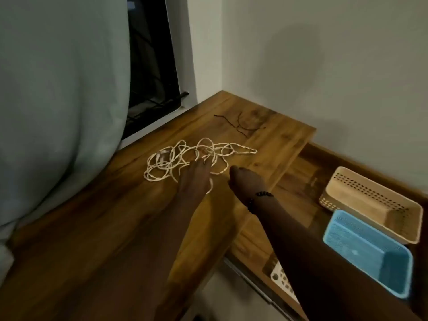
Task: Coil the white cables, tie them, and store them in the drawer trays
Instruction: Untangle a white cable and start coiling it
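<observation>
We see a big pale curtain [58, 107] hanging over the left side, its bulge resting on the wooden tabletop [97, 216]. Behind it a dark window [152, 66] shows, and a plain wall [324, 66] fills the right. To the right of the tabletop and lower down, an open drawer [298, 188] holds a beige tray [370, 205] at the back and a blue tray [368, 251] just in front of it; the corner of a white tray [281, 280] peeks out beside the right forearm.

The white cable [185, 158] lies on the tabletop in a loose tangle of loops, one twisted end stretching right towards the tabletop's edge. Farther back, a thin dark string [240, 126] lies apart from it.

Our left hand [196, 177] rests palm down on the near edge of the tangle, fingers stretched out and touching the loops, with a strand running under the hand. Our right hand [245, 181] sits just beside it on the wood, fingers folded under; we cannot tell whether it pinches a strand. A dark beaded bracelet [264, 194] circles the right wrist. The two hands are near each other but not touching.
</observation>
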